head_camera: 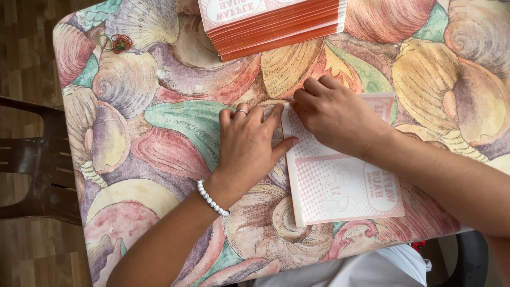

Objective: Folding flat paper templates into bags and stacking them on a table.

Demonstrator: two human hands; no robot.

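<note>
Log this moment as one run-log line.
left hand: flat on table beside bag | right hand: pressing pink paper bag top corner | bag stack: far edge

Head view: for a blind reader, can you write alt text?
Both hands, left hand and right hand, press a flat pink printed paper bag on a seashell-patterned tablecloth. A stack of similar bags lies beyond.

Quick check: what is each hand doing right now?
Left hand: open, flat beside the pink-and-white printed paper sheet.
Right hand: fingers curled, pressing the sheet's top corner.
</note>
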